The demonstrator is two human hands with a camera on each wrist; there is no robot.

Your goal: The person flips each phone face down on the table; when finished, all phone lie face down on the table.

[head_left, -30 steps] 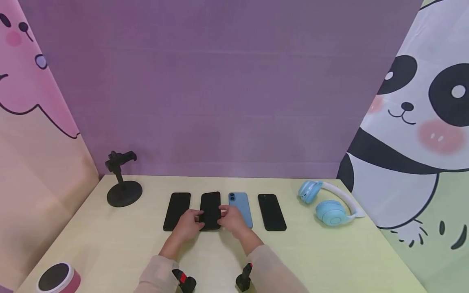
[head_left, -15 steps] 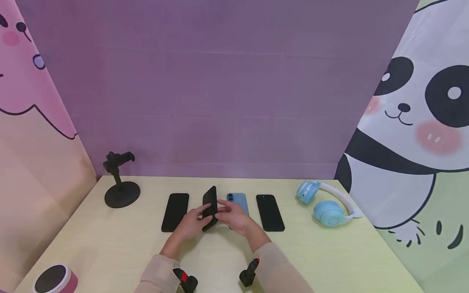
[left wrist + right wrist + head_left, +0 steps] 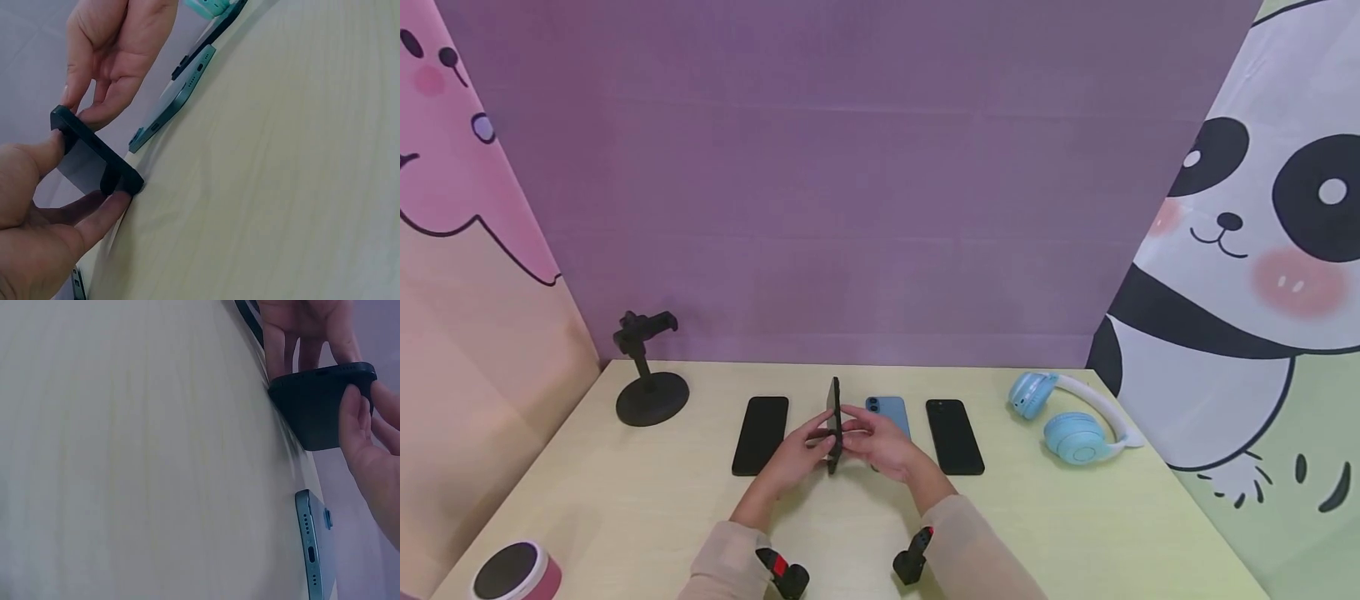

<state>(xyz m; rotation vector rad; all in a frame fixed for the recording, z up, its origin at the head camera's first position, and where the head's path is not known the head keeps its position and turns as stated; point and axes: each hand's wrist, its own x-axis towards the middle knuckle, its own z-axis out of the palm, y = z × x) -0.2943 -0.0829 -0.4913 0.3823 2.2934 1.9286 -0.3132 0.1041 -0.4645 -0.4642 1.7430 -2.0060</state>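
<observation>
A black smartphone (image 3: 835,398) stands on its long edge, seen almost edge-on in the head view. My left hand (image 3: 792,462) grips it from the left, with the thumb at the upper edge and fingers at the lower edge in the left wrist view. From the other side, my right hand (image 3: 889,452) holds the phone by its upper edge, its thumb against the flat face (image 3: 312,415) in the right wrist view. A second black phone (image 3: 761,435) lies flat to the left. Flat on the right lies a blue phone (image 3: 891,414), partly hidden behind my right hand.
Another black phone (image 3: 955,437) lies farther right, with blue-and-white headphones (image 3: 1078,435) beyond it. A black phone stand (image 3: 651,398) occupies the table's back left. Near the front left is a pink, dark-topped round container (image 3: 516,573). A purple backdrop (image 3: 850,208) rises behind the table (image 3: 1037,533).
The phone between my hands has turned from lying nearly flat, face up, to standing on its long edge. My right hand has shifted slightly right. The other phones stay put.
</observation>
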